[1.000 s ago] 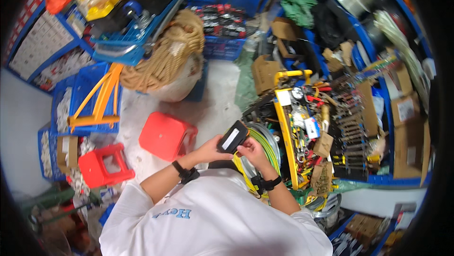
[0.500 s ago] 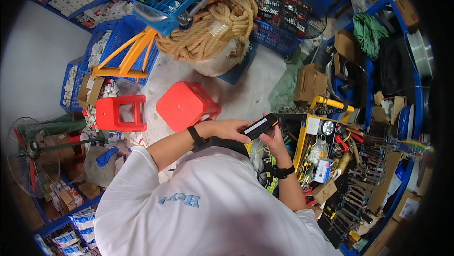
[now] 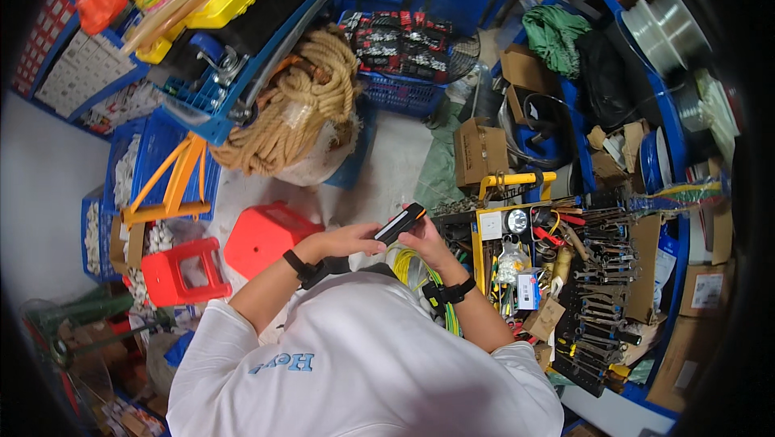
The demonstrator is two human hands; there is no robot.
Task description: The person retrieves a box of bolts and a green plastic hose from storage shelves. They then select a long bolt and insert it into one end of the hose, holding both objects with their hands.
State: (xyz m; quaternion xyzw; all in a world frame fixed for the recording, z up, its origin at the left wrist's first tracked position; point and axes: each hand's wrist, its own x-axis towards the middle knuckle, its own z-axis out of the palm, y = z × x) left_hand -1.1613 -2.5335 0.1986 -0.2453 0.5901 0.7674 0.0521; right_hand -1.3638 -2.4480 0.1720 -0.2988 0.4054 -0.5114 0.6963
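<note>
A slim black handheld device with an orange edge [image 3: 401,223] lies tilted between both hands, in front of the chest of the person in a white shirt [image 3: 363,364]. The left hand [image 3: 351,239], wearing a black wristband, curls its fingers around the device's lower end. The right hand [image 3: 426,243], also wearing a black wristband, closes on the device from beneath, thumb near its upper end. Just left of the left forearm stands a red plastic stool [image 3: 262,235]; a second red stool [image 3: 184,271] stands further left. To the right, a yellow rack of hand tools [image 3: 517,259] stands near the right forearm. Above, a coil of thick tan rope [image 3: 303,110] rests well apart.
</note>
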